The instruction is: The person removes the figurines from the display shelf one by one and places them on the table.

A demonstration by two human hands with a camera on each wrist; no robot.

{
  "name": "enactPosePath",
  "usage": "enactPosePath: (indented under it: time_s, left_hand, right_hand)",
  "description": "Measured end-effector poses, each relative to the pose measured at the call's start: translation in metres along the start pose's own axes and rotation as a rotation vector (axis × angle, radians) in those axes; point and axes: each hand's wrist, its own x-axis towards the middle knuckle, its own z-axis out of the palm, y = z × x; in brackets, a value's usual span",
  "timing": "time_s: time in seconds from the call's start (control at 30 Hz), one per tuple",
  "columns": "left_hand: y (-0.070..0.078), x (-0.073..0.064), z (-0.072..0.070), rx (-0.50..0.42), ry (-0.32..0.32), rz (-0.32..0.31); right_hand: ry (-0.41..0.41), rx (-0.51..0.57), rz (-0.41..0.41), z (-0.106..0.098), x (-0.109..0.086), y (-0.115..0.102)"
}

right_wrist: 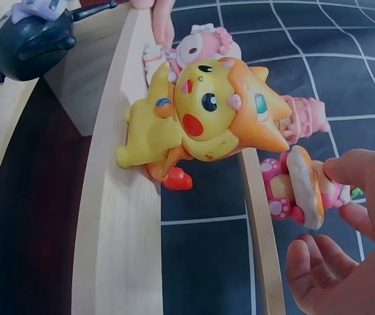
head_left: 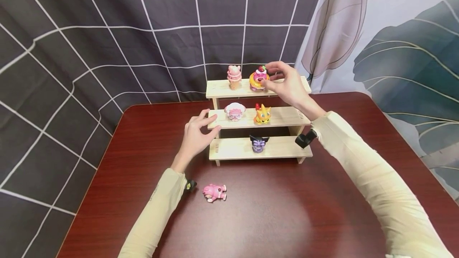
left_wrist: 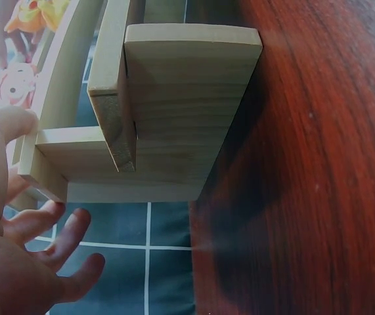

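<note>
A three-tier wooden display shelf [head_left: 283, 146] stands on the table. My right hand [head_left: 287, 85] pinches a pink bear figurine [head_left: 259, 79] with a yellow ring and a berry on its head, at the top tier. Its feet show in the right wrist view, where the other fingers curl loosely beside it. My left hand [head_left: 197, 132] holds the left end of the middle tier between thumb and index finger; its remaining fingers hang free in the left wrist view. Left of the bear stands a pink ice-cream-cone figurine [head_left: 234, 77].
On the middle tier are a white-and-pink figurine [head_left: 234, 112] and a yellow-orange figurine [head_left: 263, 114]. A black-and-purple figurine [head_left: 258, 144] sits on the bottom tier. A pink bear figurine [head_left: 214, 192] lies on the table [head_left: 251, 218] near my left sleeve. A dark checked curtain [head_left: 172, 47] hangs behind.
</note>
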Motion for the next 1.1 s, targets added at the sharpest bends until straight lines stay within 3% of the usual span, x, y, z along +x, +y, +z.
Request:
enactPosePath:
  time_s: [1.1]
  left_hand:
    - [0.0001,0.0002,0.0002,-0.001,-0.006,-0.001]
  right_hand:
    - [-0.015,-0.023,-0.004,0.0052,0.0083,-0.0014]
